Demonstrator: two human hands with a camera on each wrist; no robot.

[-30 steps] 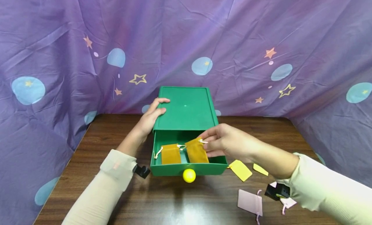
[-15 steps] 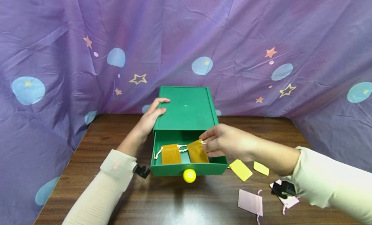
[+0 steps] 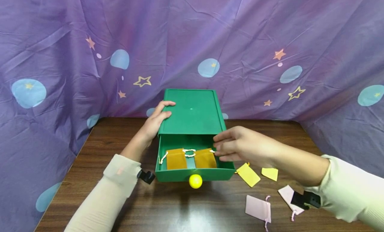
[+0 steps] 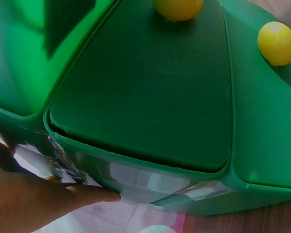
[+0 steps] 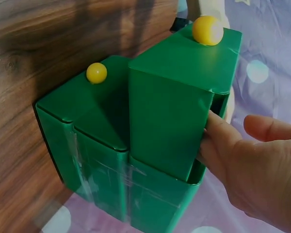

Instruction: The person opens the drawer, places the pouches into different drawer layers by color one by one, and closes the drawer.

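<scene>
The fingers of the right hand (image 3: pixel 240 147) lie nearly straight and close together, pointing left, their tips at the right wall of the pulled-out green drawer (image 3: pixel 195 174) and just beside the drawstring end of the right mustard pouch (image 3: pixel 205 158) — they pinch nothing, and whether the tips touch the pouch cannot be told. In the right wrist view the same fingers (image 5: pixel 218 141) rest against the drawer's side. That pouch lies flat in the right half of the drawer, with a second mustard pouch (image 3: pixel 176 159) to its left, the two apart with their cords between them. A yellow knob (image 3: pixel 195 181) sits on the drawer's near face. The left hand (image 3: pixel 156 120) rests on the far left edge of the green box (image 3: pixel 192 112), thumb on the top and fingers straight along the side, gripping nothing. On the wooden table (image 3: pixel 120 205), to the right of the drawer, lie two yellow pouches (image 3: pixel 248 174) and, nearer, two pink pouches (image 3: pixel 258 208). A purple cloth with stars (image 3: pixel 192 42) hangs behind.
</scene>
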